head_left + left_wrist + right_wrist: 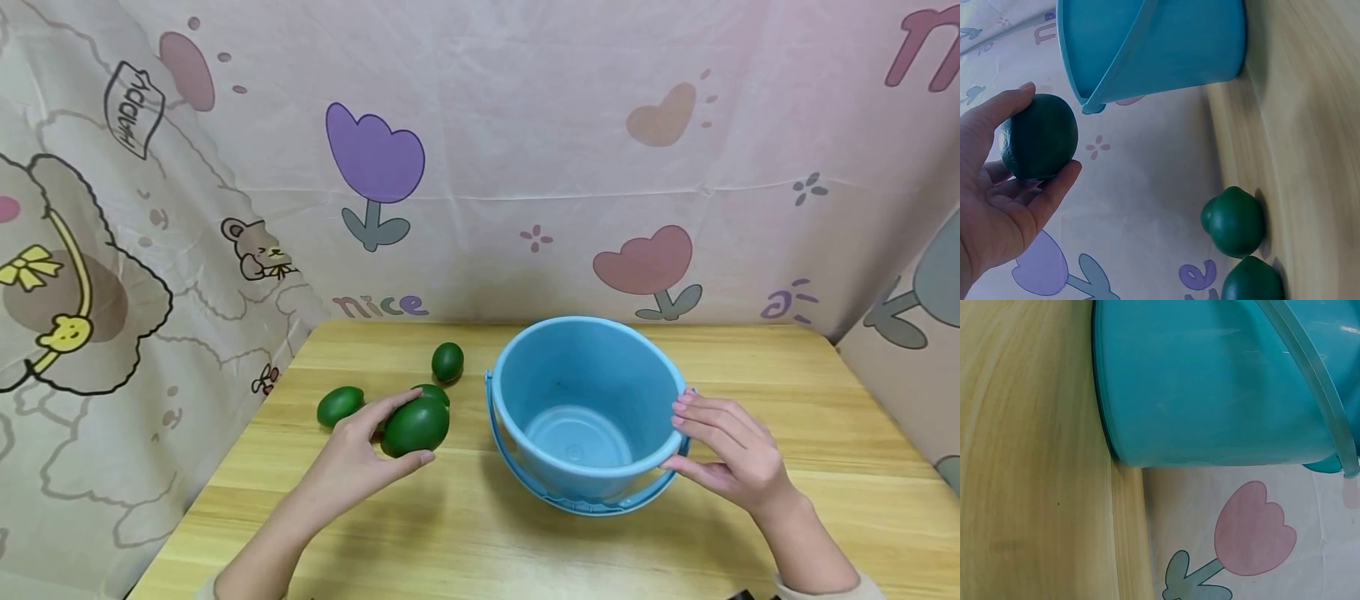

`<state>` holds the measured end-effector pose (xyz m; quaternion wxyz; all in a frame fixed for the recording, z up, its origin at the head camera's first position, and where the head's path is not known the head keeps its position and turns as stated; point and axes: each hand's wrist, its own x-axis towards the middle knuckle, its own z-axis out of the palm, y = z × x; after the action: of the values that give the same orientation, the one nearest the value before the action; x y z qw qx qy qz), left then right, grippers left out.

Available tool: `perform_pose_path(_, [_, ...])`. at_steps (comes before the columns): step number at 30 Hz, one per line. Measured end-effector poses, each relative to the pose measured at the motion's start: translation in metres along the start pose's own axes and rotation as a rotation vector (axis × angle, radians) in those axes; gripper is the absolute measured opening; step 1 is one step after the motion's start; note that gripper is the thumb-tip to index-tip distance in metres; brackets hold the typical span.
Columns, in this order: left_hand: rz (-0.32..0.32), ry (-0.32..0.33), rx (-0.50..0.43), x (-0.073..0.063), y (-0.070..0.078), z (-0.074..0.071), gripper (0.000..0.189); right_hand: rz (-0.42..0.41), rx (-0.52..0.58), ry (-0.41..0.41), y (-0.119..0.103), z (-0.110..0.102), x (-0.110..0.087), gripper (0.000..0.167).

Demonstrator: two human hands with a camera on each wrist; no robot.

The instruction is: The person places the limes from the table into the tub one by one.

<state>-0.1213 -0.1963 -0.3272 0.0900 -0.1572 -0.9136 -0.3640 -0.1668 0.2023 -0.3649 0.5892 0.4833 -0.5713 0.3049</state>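
My left hand (360, 454) grips a green lime (416, 427) between thumb and fingers, left of the blue bucket (585, 333). In the left wrist view, the held lime (1041, 137) is raised near the bucket's rim, apart from it. The bucket stands upright with its handle (570, 505) lowered against the near side; its visible inside holds nothing. My right hand (731, 450) grips the bucket's right rim with fingers and thumb. Partly hidden behind the held lime is another lime (432, 392) on the table.
One lime (447, 363) lies farther back on the wooden table (810, 417), and another lime (341, 407) lies left of my left hand. A patterned cloth (487, 167) hangs behind the table and along its left side.
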Motion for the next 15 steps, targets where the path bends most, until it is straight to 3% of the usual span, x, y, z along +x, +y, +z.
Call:
perform_pose_path(9, [0.067,0.026,0.050,0.005,0.014,-0.006,0.069,0.000,0.004,0.005,0.000,0.000,0.000,0.045])
perform_pose_path(15, [0.102,-0.006,0.073,0.013,0.025,-0.008,0.069,-0.002,0.012,0.012,0.000,0.000,0.000,0.045])
